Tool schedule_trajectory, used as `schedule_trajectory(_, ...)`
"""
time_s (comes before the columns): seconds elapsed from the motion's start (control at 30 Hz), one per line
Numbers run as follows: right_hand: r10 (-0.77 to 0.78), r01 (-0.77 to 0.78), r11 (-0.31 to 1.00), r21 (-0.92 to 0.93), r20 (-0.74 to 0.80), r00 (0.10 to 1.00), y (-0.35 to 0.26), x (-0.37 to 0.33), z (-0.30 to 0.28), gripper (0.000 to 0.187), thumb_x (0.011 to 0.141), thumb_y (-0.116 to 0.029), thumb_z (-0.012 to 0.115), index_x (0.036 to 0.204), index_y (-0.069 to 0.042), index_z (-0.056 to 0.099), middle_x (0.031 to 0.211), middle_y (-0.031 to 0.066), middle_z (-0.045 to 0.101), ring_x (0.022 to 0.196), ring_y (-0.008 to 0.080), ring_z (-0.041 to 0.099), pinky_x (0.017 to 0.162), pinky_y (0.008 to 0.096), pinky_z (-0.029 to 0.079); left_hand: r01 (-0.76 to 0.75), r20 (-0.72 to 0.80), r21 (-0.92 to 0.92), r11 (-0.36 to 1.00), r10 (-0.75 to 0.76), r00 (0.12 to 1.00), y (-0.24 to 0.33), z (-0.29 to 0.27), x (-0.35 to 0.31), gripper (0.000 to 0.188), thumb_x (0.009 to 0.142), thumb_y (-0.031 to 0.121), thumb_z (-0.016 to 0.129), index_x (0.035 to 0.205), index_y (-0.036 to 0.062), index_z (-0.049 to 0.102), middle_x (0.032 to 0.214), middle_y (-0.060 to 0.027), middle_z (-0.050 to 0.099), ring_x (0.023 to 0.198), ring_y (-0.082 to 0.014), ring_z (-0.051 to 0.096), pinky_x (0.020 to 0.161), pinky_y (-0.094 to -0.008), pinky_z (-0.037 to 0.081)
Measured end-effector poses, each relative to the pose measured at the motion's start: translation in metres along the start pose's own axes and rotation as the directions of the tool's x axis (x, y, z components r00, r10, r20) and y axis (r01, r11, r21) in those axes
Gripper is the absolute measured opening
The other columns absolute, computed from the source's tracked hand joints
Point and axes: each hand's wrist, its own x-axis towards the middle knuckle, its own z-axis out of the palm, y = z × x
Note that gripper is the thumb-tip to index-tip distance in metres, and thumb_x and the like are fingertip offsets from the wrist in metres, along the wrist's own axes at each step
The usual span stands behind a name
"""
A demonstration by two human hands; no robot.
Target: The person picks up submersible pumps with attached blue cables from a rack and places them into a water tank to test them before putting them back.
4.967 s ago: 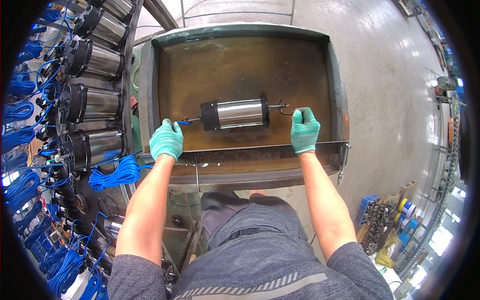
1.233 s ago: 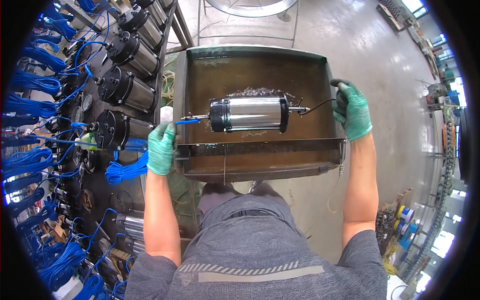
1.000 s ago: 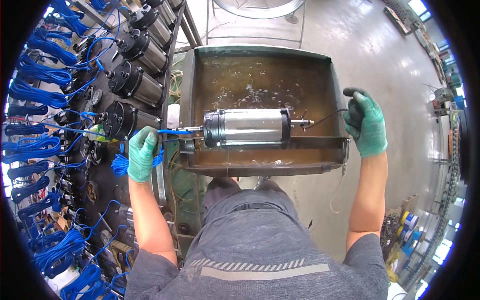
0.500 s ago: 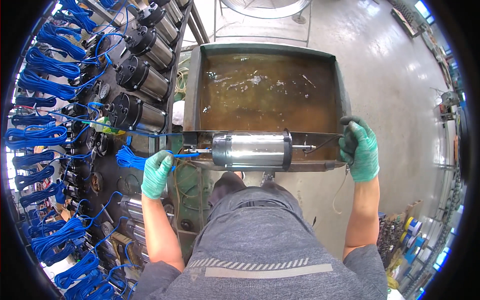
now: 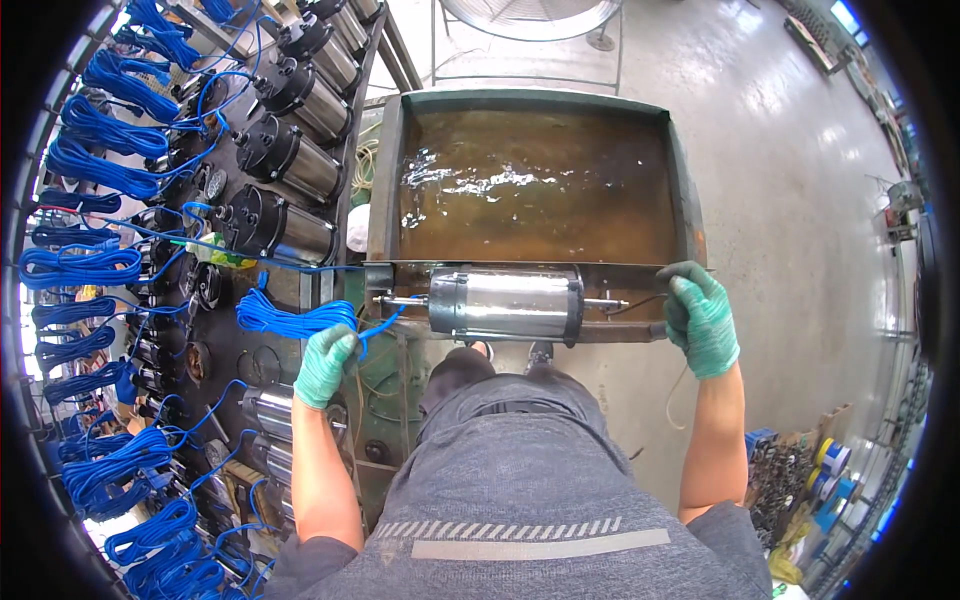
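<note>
A silver cylindrical motor point(image 5: 510, 302) with black end caps lies sideways across the near edge of the water-filled metal tank point(image 5: 388, 180). A metal shaft sticks out at each end of it. My left hand point(image 5: 325, 365), in a green glove with dark fingertips, is closed at the right end of a blue cable coil point(image 5: 290, 317); the fingers partly hide the grip. Blue cable runs from there toward the motor's left end. Past the motor's right end, my right hand point(image 5: 703, 318), gloved alike, is closed on a thin dark cord point(image 5: 640, 301) leading to the motor.
On the left, a dark bench holds several upright-ended motors point(image 5: 280, 225) and many blue cable bundles point(image 5: 85, 265). A round fan-like metal frame point(image 5: 530, 18) stands beyond the tank. Spools point(image 5: 832, 457) and stacked parts lie at the lower right.
My left hand has moved slightly right and nearer me, and the blue coil has shifted right with it. My right hand has moved left and nearer me. The water's ripples differ.
</note>
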Motion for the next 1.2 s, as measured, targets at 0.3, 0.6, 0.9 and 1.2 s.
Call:
schedule_trajectory(0.3,0.200,-0.199,0.978,-0.060,0.010,0.980,0.063,-0.026,-0.011,0.021,0.092,-0.003,0.043,0.106,-0.002,0.058,0.084,0.0061,0.058,0.056,0.0087,0.049,0.045,0.0262,0.047,0.012,0.077,0.638,0.770,-0.079,0.994,-0.102,0.043,-0.009,0.030,0.089,0.021,0.068,0.110,0.0002,0.067,0.083,-0.0192,0.069,0.071,-0.0277,0.064,0.067,-0.0393,0.051)
schedule_trajectory(0.6,-0.021,-0.130,0.812,-0.568,-0.251,0.968,0.188,-0.047,-0.054,0.023,0.089,0.005,0.049,0.108,0.002,0.061,0.089,0.0170,0.066,0.073,0.0228,0.070,0.068,0.0360,0.056,0.164,-0.249,0.124,0.979,-0.129,0.960,-0.155,0.003,0.033,0.060,0.094,0.018,0.068,0.147,0.0020,0.044,0.103,-0.0079,0.068,0.087,-0.0142,0.060,0.077,-0.0298,0.050)
schedule_trajectory(0.9,-0.142,-0.358,0.500,-0.789,-0.482,0.864,0.215,-0.014,-0.084,0.020,0.095,-0.026,0.061,0.109,-0.013,0.066,0.098,0.0196,0.071,0.090,0.0431,0.066,0.079,0.0532,0.051,0.468,-0.538,0.540,0.699,-0.140,0.831,-0.111,0.001,0.038,0.082,0.092,0.036,0.064,0.158,0.0127,0.023,0.105,-0.0275,0.070,0.096,-0.0416,0.068,0.085,-0.0469,0.051)
schedule_trajectory(1.2,-0.387,-0.174,0.473,-0.863,-0.381,0.839,0.244,0.033,-0.087,0.016,0.087,-0.018,0.069,0.093,-0.005,0.063,0.092,0.0204,0.062,0.089,0.0406,0.060,0.080,0.0498,0.048,0.511,-0.637,0.559,0.653,-0.055,0.769,-0.131,-0.037,0.037,0.060,0.093,0.037,0.062,0.142,0.0042,0.050,0.108,-0.0242,0.070,0.100,-0.0414,0.067,0.087,-0.0488,0.052)
